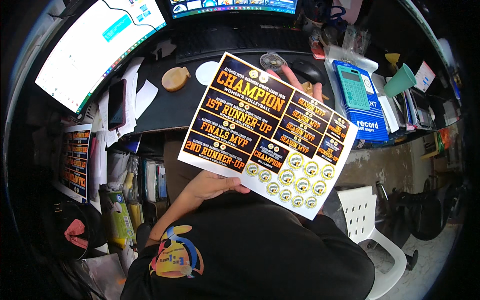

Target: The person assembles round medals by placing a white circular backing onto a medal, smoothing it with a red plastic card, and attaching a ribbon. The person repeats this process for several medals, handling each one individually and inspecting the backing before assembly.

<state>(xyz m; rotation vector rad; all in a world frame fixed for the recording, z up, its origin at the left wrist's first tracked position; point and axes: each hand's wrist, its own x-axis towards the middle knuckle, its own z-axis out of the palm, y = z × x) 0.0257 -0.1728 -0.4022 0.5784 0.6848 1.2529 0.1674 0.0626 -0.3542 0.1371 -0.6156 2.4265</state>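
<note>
Thumb and fingers of the left hand (pixel 217 185) pinched the lower-left edge of a printed sheet (pixel 265 132), held tilted over the lap and the front of the desk (pixel 160 115). Behind its upper edge the right hand (pixel 292 77) showed spread fingers; the paper hid whether that hand gripped. Printing looked finished: dark award panels and round emblems covered most of the white sheet. Cutting did not: every piece sat joined on one whole sheet. Anything further could not be judged.

Low at the left, a black bin (pixel 97 225) held something pink and crumpled (pixel 75 233). Beside it stood a green-and-white carton (pixel 119 216), its contents hidden. Across the desk, a teal calculator (pixel 352 86) lay on a blue paper packet (pixel 357 117); farther right, a green cup (pixel 400 81) leaned, its inside not visible. Monitors (pixel 100 50) stood farthest.
</note>
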